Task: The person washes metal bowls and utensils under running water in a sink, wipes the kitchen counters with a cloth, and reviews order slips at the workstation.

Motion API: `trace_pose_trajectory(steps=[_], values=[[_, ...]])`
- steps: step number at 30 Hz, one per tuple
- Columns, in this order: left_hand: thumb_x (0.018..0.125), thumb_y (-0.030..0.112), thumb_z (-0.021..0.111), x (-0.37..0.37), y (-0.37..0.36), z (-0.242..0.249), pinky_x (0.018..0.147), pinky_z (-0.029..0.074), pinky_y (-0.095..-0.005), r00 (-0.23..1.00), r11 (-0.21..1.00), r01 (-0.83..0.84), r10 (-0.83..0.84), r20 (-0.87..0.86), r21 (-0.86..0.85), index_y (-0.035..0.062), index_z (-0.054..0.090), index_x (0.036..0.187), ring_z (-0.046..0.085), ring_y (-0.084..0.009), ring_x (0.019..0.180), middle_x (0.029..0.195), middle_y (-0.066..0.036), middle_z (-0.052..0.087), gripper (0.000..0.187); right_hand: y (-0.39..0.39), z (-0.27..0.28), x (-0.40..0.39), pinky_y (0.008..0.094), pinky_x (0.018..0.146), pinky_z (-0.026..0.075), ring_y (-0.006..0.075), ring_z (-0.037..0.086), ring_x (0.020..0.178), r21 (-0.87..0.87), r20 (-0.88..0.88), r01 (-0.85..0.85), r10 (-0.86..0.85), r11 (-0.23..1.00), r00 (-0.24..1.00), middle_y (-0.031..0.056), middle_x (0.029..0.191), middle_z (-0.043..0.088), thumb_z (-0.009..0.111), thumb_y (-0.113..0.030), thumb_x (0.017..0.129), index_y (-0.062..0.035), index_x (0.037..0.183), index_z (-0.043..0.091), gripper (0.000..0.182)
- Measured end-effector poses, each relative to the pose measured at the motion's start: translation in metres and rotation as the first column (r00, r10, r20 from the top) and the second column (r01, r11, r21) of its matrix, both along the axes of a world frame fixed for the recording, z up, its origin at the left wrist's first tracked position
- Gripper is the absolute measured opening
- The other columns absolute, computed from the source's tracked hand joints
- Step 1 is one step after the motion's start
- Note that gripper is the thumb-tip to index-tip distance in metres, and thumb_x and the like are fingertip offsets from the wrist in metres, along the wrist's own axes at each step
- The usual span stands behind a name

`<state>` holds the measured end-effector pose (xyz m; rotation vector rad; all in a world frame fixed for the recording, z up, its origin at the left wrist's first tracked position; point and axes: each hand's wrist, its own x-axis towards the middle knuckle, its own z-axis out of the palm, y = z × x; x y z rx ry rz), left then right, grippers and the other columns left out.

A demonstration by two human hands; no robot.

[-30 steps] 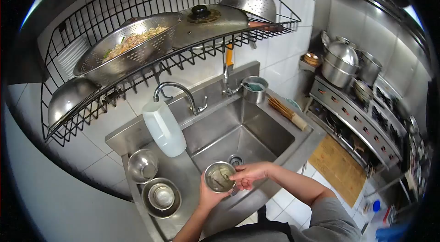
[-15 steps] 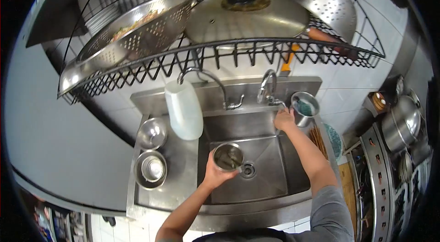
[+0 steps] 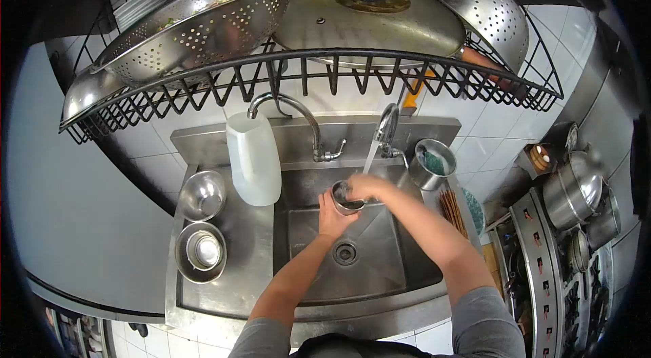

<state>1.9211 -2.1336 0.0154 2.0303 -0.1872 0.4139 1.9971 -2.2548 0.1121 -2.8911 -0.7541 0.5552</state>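
Note:
My left hand (image 3: 333, 221) is wrapped round a small metal cup (image 3: 337, 192), held tilted over the sink (image 3: 380, 243). At the cup's mouth is my right hand (image 3: 365, 187); its fingers are blurred and partly hidden at the rim, so their grip cannot be made out. Something dark shows inside the cup. Water (image 3: 371, 158) runs from the right faucet (image 3: 386, 124), falling just behind my right hand. The faucet's lever (image 3: 400, 153) lies to the right of the stream.
A translucent plastic jug (image 3: 254, 161) stands under the left faucet (image 3: 298, 107). Metal bowls (image 3: 203, 196) sit on the left counter. On the right are a metal pot (image 3: 434, 165) with a green scrubber and several chopsticks (image 3: 451, 212). A wire rack (image 3: 325, 56) with colanders hangs above.
Water now flows from the right faucet. My right hand has left the lever and moved left to the cup. My left hand has raised the cup toward the faucet and tilted it.

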Motion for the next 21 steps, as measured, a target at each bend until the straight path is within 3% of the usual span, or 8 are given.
trace_pose_trajectory(steps=[1, 4, 7, 10, 13, 14, 17, 21], values=[[0.051, 0.026, 0.084, 0.003, -0.002, 0.005, 0.094, 0.041, -0.043, 0.999, 0.999, 0.031, -0.032, 0.004, 0.029, 0.0003, 0.03, 0.128, 0.044, -0.0374, 0.108, 0.115, -0.019, 0.04, 0.098, 0.0, -0.007, -0.01, 0.0395, 0.072, 0.052, 0.0358, 0.064, 0.083, -0.027, -0.064, -0.006, 0.004, 1.0, 0.998, 0.0216, 0.089, 0.066, 0.058, -0.014, 0.074, 0.004, 0.089, 0.066, 0.025], [0.048, 0.025, 0.084, 0.011, -0.008, 0.015, 0.087, 0.046, -0.0461, 0.991, 0.985, 0.129, -0.132, 0.021, 0.118, 0.0038, 0.032, 0.128, 0.049, -0.0403, 0.106, 0.116, -0.019, 0.039, 0.098, -0.006, -0.021, -0.024, 0.0412, 0.075, 0.049, 0.0332, 0.063, 0.089, -0.123, 0.06, 0.127, -0.12, 0.984, 0.991, 0.0214, 0.094, 0.065, 0.061, -0.018, 0.072, -0.0033, 0.096, 0.064, 0.029], [0.049, 0.028, 0.083, 0.025, -0.008, 0.011, 0.087, 0.047, -0.0445, 0.99, 0.965, 0.094, -0.117, 0.082, 0.245, 0.0044, 0.032, 0.129, 0.051, -0.0403, 0.105, 0.118, -0.019, 0.042, 0.098, -0.037, -0.033, -0.003, 0.0402, 0.07, 0.051, 0.0313, 0.065, 0.08, -0.11, -0.115, 0.089, -0.101, 0.99, 0.988, 0.0211, 0.089, 0.065, 0.06, -0.014, 0.071, -0.0002, 0.099, 0.063, 0.032], [0.055, 0.04, 0.08, 0.044, -0.011, 0.008, 0.087, 0.047, -0.0454, 0.861, 0.964, 0.182, -0.062, -0.505, 0.192, 0.0044, 0.034, 0.13, 0.054, -0.0366, 0.104, 0.117, -0.017, 0.05, 0.095, -0.063, 0.023, -0.023, 0.0356, 0.055, 0.05, 0.0237, 0.063, 0.061, 0.117, -0.302, 0.467, -0.416, 0.877, 0.858, 0.0162, 0.076, 0.064, 0.059, -0.01, 0.076, 0.005, 0.096, 0.058, 0.025], [0.059, 0.053, 0.075, 0.045, -0.021, 0.001, 0.078, 0.052, -0.0444, 0.515, 0.953, 0.159, -0.303, -0.802, -0.259, 0.0051, 0.044, 0.124, 0.059, -0.0324, 0.099, 0.109, -0.015, 0.058, 0.086, -0.092, 0.009, -0.021, 0.0309, 0.047, 0.047, 0.0184, 0.06, 0.053, 0.361, -0.45, 0.683, -0.524, 0.635, 0.724, 0.0119, 0.069, 0.061, 0.057, -0.008, 0.081, 0.0045, 0.09, 0.055, 0.016], [0.062, 0.063, 0.068, 0.045, -0.03, -0.019, 0.066, 0.055, -0.039, 0.419, 0.917, 0.015, -0.368, -0.83, -0.399, 0.0063, 0.052, 0.118, 0.061, -0.0293, 0.093, 0.104, -0.014, 0.061, 0.081, -0.092, 0.011, -0.025, 0.0295, 0.046, 0.047, 0.0173, 0.059, 0.052, 0.366, -0.469, 0.711, -0.541, 0.601, 0.698, 0.0109, 0.068, 0.061, 0.056, -0.008, 0.083, 0.0032, 0.089, 0.055, 0.013], [0.064, 0.069, 0.063, 0.036, -0.032, -0.017, 0.069, 0.054, -0.0382, 0.078, 0.696, -0.165, -0.697, -0.713, -0.698, 0.0083, 0.054, 0.118, 0.062, -0.0302, 0.092, 0.105, -0.015, 0.061, 0.081, -0.082, 0.006, -0.031, 0.0269, 0.043, 0.045, 0.0139, 0.054, 0.048, 0.413, -0.489, 0.714, -0.524, 0.565, 0.697, 0.0066, 0.064, 0.057, 0.059, -0.014, 0.085, 0.0005, 0.082, 0.053, 0.016], [0.065, 0.071, 0.061, 0.027, -0.028, -0.032, 0.08, 0.051, -0.0385, 0.119, 0.76, -0.025, -0.643, -0.757, -0.649, 0.0096, 0.053, 0.117, 0.062, -0.0306, 0.091, 0.106, -0.014, 0.061, 0.081, -0.044, -0.012, -0.025, 0.0262, 0.04, 0.043, 0.0109, 0.05, 0.047, 0.487, -0.642, 0.734, -0.376, 0.474, 0.668, 0.0013, 0.061, 0.052, 0.064, -0.023, 0.085, -0.0037, 0.078, 0.053, 0.023]])
